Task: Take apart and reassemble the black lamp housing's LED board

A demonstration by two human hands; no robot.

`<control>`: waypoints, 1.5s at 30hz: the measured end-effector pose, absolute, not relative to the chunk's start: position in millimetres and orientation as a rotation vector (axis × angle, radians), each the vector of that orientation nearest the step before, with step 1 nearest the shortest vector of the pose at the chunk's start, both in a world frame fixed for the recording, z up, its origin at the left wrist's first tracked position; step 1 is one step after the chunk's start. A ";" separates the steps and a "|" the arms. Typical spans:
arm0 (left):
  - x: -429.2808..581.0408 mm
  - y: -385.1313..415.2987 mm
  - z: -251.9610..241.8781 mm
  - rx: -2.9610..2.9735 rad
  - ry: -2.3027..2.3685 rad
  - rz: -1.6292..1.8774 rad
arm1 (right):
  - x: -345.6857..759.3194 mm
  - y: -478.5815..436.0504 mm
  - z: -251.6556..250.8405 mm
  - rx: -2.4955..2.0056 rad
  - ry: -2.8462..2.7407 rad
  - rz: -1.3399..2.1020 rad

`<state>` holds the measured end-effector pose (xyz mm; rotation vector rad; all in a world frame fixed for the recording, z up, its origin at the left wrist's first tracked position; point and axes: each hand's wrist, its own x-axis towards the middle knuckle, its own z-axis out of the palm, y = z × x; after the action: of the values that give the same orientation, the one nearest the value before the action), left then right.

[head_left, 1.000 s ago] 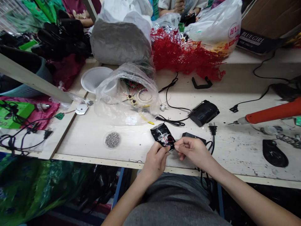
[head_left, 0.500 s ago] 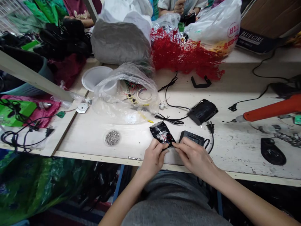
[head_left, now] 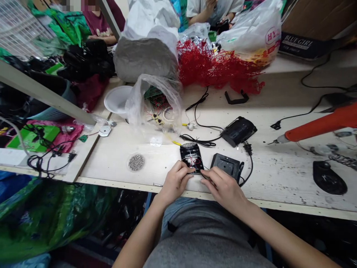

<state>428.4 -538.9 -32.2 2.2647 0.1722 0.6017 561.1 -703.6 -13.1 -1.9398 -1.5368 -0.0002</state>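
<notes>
**Open black case (head_left: 190, 152) held at the table (head_left: 108, 167)**

The left hand (head_left: 175, 180) has its grip pinching the case's near edge, beside red wires (head_left: 197, 160). The right hand (head_left: 224, 186) is at the case's near right corner; whether its grip pinches anything, I cannot tell. Right of the case lies a black box (head_left: 226, 165); left of it, a round dish (head_left: 136, 162).

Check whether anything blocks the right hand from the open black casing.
Nothing visible does: the right hand is at the near right corner of the open black casing. The black base lies to the right.
</notes>
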 end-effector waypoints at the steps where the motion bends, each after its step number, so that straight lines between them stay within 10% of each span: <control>1: 426.9 -539.3 -32.4 2.297 0.174 0.614 | 563.0 -706.3 -11.5 -1.905 -1.494 0.036; 45: 422.7 -550.0 -39.1 2.426 0.243 0.734 | 578.9 -676.3 -2.6 -1.779 -1.337 -0.010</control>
<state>422.7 -550.0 -39.1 2.4259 0.2427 0.7337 578.9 -676.3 -2.6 -1.7794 -1.3369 -0.0099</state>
